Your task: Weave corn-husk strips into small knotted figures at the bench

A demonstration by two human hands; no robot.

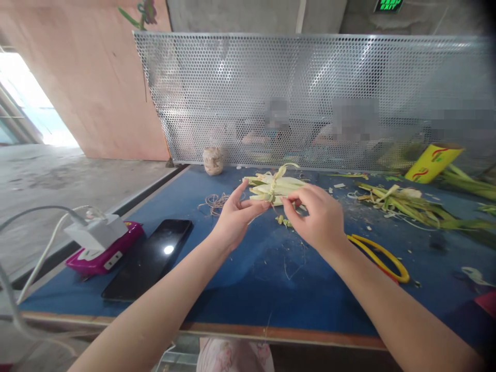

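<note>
A bundle of pale green and cream leaves, like corn husks [289, 184], is tied at its middle and lies crosswise between my hands, over the blue tabletop. My left hand [231, 219] holds it from the left, thumb at the near side and fingers partly behind it. Close to the tied middle, my right hand [320, 214] has thumb and index finger pinched together on what looks like thin brown twine; its other fingers are curled. Just below the bundle lie small green scraps [284, 222]. A loose tangle of brown twine [215, 204] rests left of it.
A black phone [149, 258] and a magenta power strip [104, 253] with a white plug are at left. Yellow handles [382, 257] lie right of my right forearm. Cut stalks [406, 204], a yellow tube [433, 163], a wrapped jar [213, 160] and a perforated metal screen [248, 77] stand farther back.
</note>
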